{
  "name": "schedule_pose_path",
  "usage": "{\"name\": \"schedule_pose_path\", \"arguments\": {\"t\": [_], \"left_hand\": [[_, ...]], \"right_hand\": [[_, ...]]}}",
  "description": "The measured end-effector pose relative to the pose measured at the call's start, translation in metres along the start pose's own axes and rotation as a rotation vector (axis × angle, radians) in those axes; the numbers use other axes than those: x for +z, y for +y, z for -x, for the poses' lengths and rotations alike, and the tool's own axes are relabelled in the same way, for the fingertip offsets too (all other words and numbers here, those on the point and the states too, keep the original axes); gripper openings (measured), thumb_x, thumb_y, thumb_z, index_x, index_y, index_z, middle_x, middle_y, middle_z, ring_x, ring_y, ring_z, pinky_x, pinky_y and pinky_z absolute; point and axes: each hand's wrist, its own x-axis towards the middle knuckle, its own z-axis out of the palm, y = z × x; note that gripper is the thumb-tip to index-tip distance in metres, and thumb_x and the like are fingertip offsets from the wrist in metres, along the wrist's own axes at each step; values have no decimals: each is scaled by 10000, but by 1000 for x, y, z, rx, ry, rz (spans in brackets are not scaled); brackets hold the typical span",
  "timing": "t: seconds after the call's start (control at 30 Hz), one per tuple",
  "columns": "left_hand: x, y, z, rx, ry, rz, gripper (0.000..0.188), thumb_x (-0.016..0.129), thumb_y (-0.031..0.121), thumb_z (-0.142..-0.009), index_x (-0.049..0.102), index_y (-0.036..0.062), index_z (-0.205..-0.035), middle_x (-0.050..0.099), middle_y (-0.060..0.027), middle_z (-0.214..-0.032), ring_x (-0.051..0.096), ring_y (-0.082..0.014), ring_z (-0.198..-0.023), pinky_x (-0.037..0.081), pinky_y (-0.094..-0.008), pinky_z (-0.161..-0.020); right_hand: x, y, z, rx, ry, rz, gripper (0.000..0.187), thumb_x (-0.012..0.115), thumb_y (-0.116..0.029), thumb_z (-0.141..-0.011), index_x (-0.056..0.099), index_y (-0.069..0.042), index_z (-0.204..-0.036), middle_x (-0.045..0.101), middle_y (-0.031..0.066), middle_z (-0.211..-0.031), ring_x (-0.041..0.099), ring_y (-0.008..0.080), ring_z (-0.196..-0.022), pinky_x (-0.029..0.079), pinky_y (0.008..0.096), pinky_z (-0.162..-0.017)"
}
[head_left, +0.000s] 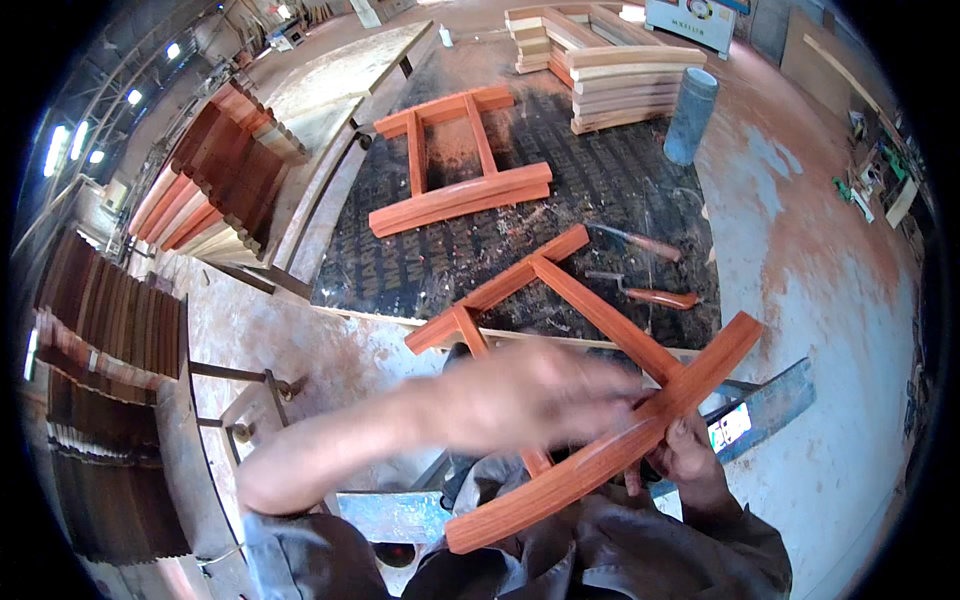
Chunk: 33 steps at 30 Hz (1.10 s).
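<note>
A reddish-brown wooden frame (605, 450), two rails joined by two crossbars, lies tilted over my lap. Its far rail (500, 287) reaches over the front edge of the black worktop (590, 215). My right hand (688, 455) grips the near curved rail toward its right end, thumb showing against the wood. Across the middle of the frame passes my left hand (545, 395), smeared by motion, its fingers close to the joint of the near rail and the right crossbar. Whether those fingers hold anything is unclear.
On the worktop lie a similar frame (460, 195), a wooden-handled tool (655, 297) and another slim hand tool (640, 243). A blue-grey cylinder (691, 115) stands beside stacked pale wooden frames (635, 85). Reddish slats (215, 180) and dark slats (110, 310) are piled at left.
</note>
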Motion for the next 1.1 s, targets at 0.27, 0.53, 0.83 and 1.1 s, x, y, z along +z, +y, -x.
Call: {"name": "schedule_pose_path", "arguments": {"t": [0.27, 0.53, 0.83, 1.1], "left_hand": [[-29, -197, 17, -536, 423, -939, 509, 842, 432, -807, 754, 43, -1123, 728, -198, -1093, 693, -394, -1025, 573, -477, -897], [-27, -228, 2, -727, 427, -448, 503, 844, 415, -810, 758, 47, -1142, 761, -202, -1056, 731, -368, -1008, 578, -453, -886], [-39, -217, 8, -628, 335, -369, 416, 789, 317, -894, 738, -8, -1148, 731, -263, -1081, 715, -405, -1018, 557, -454, -895], [-36, -212, 9, -619, 329, -363, 371, 748, 241, -936, 714, -25, -1192, 714, -265, -1128, 684, -398, -1115, 535, -445, -957]], "right_hand": [[19, 3, 0, 14, -29, 5, 577, 523, -420, -1067, 454, 91, -1324, 654, 325, -1216, 743, 325, -956, 639, 369, -647], [18, -4, -5, 51, -86, 7, 576, 524, -402, -1070, 459, 106, -1334, 644, 337, -1238, 744, 283, -856, 640, 377, -695], [21, 6, -11, 18, -143, -35, 607, 512, -433, -1071, 424, 88, -1370, 589, 288, -1314, 735, 325, -990, 658, 421, -748], [22, 6, -10, 26, -148, -172, 360, 514, -153, -1084, 465, 66, -1365, 600, 245, -1308, 718, 313, -1033, 648, 449, -830]]}}
